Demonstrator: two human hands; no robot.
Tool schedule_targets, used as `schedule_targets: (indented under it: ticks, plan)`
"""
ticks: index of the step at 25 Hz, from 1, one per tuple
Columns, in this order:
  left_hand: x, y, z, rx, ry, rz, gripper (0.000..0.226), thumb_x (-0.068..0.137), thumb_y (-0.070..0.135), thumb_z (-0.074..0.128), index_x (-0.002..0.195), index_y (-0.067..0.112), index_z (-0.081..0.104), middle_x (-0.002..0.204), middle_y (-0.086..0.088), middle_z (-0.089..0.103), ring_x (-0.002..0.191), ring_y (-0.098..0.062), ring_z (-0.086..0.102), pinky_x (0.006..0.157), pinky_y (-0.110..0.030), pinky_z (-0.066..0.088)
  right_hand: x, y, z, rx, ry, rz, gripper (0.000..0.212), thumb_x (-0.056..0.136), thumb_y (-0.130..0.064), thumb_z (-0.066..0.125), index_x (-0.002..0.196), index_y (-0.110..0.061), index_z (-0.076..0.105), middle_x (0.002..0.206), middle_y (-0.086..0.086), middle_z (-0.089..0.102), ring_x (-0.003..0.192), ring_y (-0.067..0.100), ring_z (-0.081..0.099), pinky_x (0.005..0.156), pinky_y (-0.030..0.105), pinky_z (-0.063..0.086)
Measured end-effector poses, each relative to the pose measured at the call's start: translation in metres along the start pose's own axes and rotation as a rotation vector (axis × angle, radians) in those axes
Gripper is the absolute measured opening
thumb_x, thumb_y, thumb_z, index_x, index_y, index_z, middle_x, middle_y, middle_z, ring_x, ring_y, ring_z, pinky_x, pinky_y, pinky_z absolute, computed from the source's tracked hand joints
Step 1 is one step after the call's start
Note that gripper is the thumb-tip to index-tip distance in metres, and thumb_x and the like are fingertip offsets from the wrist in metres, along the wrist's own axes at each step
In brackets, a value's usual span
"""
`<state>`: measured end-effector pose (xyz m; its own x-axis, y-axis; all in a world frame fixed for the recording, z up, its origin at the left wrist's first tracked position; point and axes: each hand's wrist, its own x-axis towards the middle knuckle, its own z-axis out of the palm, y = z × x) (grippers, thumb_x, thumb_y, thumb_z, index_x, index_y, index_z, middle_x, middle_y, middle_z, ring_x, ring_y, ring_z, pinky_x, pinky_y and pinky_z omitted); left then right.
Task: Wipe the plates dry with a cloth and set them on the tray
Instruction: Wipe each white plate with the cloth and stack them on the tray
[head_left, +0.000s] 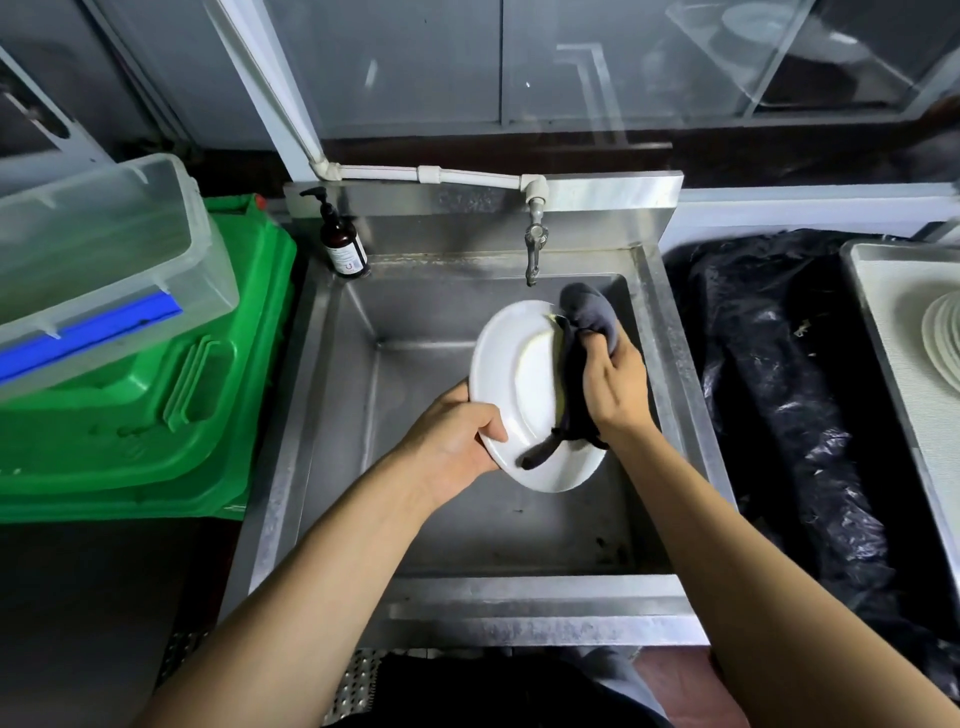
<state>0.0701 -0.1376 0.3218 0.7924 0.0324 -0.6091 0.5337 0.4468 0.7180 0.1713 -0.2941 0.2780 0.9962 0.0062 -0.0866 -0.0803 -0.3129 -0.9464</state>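
Note:
A white oval plate (519, 379) is held tilted above the steel sink (441, 525). My left hand (457, 441) grips its near-left rim, thumb over the edge. My right hand (615, 384) grips a dark grey cloth (589, 314) bunched against the plate's right side; a tail of the cloth hangs down across the plate. At the far right a metal tray (883, 332) carries a stack of white plates (943, 338), cut off by the frame edge.
A tap (534, 249) hangs just behind the cloth. A brown pump bottle (343, 244) stands on the sink's back-left corner. A green crate (156, 395) with a clear plastic bin (104, 249) on it sits left. Black plastic sheeting (769, 395) lies between sink and tray.

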Motion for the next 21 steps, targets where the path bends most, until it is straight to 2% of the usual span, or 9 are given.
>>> schedule_targets:
  ticks: [1,3,6,8,11,13,15,17,21]
  plan:
    - [0.0,0.001,-0.001,0.006,0.006,-0.003,0.053,0.072,-0.017,0.04,0.106,0.011,0.069,0.111,-0.017,0.073,0.105,-0.041,0.067,0.079,-0.052,0.06,-0.003,0.006,0.0,0.03,0.022,0.067,0.021,0.09,-0.037,0.043,0.086,-0.033,0.064,0.075,-0.016,0.064,0.08,0.014,0.057,0.073,0.031,0.045]
    - [-0.001,0.004,-0.001,0.04,0.013,-0.014,0.049,0.073,-0.018,0.04,0.104,0.009,0.067,0.108,-0.017,0.073,0.102,-0.039,0.067,0.083,-0.056,0.059,-0.008,0.006,0.003,0.085,0.033,0.066,0.029,0.09,-0.037,0.045,0.105,-0.031,0.068,0.095,-0.015,0.069,0.096,0.014,0.062,0.087,0.034,0.05]
    - [-0.003,0.008,0.009,0.129,0.026,-0.012,0.05,0.074,-0.018,0.037,0.115,0.001,0.061,0.108,-0.021,0.064,0.099,-0.038,0.061,0.097,-0.062,0.048,-0.016,-0.01,0.01,0.033,-0.099,-0.211,0.048,0.092,-0.037,0.043,0.134,-0.023,0.062,0.136,-0.005,0.063,0.131,0.013,0.054,0.112,0.037,0.041]
    - [-0.003,0.009,0.017,0.134,0.055,0.006,0.051,0.076,-0.02,0.033,0.12,-0.006,0.055,0.102,-0.023,0.059,0.098,-0.036,0.057,0.095,-0.056,0.044,-0.026,-0.019,0.016,-0.012,-0.21,-0.355,0.059,0.094,-0.036,0.038,0.146,-0.01,0.053,0.15,0.005,0.053,0.144,0.018,0.042,0.121,0.042,0.032]
    - [0.0,0.012,0.026,-0.025,0.102,0.04,0.052,0.084,-0.021,0.032,0.126,-0.004,0.057,0.114,-0.026,0.065,0.106,-0.037,0.061,0.099,-0.056,0.044,-0.047,-0.021,0.022,0.065,-0.277,-0.388,0.058,0.098,-0.03,0.037,0.149,-0.007,0.047,0.155,0.003,0.047,0.149,0.013,0.037,0.125,0.046,0.024]
    - [0.002,0.014,0.026,-0.21,0.116,0.07,0.037,0.096,-0.009,0.042,0.115,0.005,0.07,0.115,-0.018,0.072,0.105,-0.034,0.068,0.103,-0.051,0.049,-0.063,-0.014,0.024,0.123,-0.293,-0.41,0.053,0.099,-0.026,0.038,0.147,-0.007,0.051,0.152,0.001,0.051,0.147,0.012,0.04,0.124,0.05,0.026]
    - [0.007,0.016,0.021,-0.339,0.083,0.062,0.038,0.101,0.005,0.043,0.084,0.009,0.077,0.094,-0.011,0.075,0.087,-0.026,0.071,0.094,-0.04,0.055,-0.076,-0.006,0.025,0.143,-0.259,-0.426,0.051,0.098,-0.024,0.037,0.143,-0.011,0.056,0.146,-0.005,0.057,0.142,0.01,0.046,0.123,0.047,0.029]
    - [0.01,0.016,0.017,-0.296,0.067,0.079,0.051,0.099,0.0,0.037,0.069,0.012,0.077,0.078,-0.009,0.073,0.071,-0.021,0.071,0.074,-0.033,0.06,-0.088,0.004,0.024,0.099,-0.196,-0.463,0.049,0.098,-0.025,0.035,0.141,-0.017,0.057,0.144,-0.017,0.055,0.141,0.004,0.045,0.125,0.036,0.025]
    - [0.008,0.016,0.006,-0.249,0.131,0.09,0.049,0.08,-0.019,0.025,0.093,0.005,0.066,0.085,-0.017,0.07,0.07,-0.025,0.071,0.063,-0.033,0.059,-0.107,0.035,0.015,0.041,-0.111,-0.54,0.052,0.099,-0.025,0.033,0.144,-0.008,0.052,0.15,0.003,0.054,0.145,0.019,0.044,0.125,0.043,0.021]
